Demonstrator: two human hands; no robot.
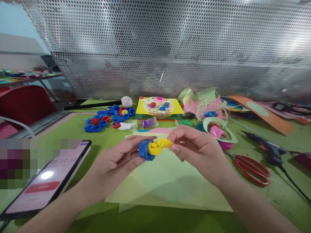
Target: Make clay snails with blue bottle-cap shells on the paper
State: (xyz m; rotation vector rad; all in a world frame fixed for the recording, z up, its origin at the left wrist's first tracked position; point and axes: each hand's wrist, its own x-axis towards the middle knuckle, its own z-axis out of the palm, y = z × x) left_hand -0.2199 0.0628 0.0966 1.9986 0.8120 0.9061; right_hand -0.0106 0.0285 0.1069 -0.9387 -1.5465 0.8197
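Between thumb and fingers, my left hand (121,155) grips a blue bottle cap (143,150) turned on its side. Soft yellow clay (156,147) fills the cap's mouth and stretches out to the right in a twisted strand. The strand's tip is pinched by my right hand (194,147). Both hands hover over pale green paper sheets (167,184) on the green table. Beyond them lie a purple clay packet (148,122) and a white clay packet (127,125).
A phone (46,181) showing a timer lies at left. Blue cap flowers (96,124) sit behind it. At right are red-handled scissors (252,170), a glue gun (267,147) and paper scraps (201,100). A decorated yellow card (142,108) stands before the perforated metal screen (155,32).
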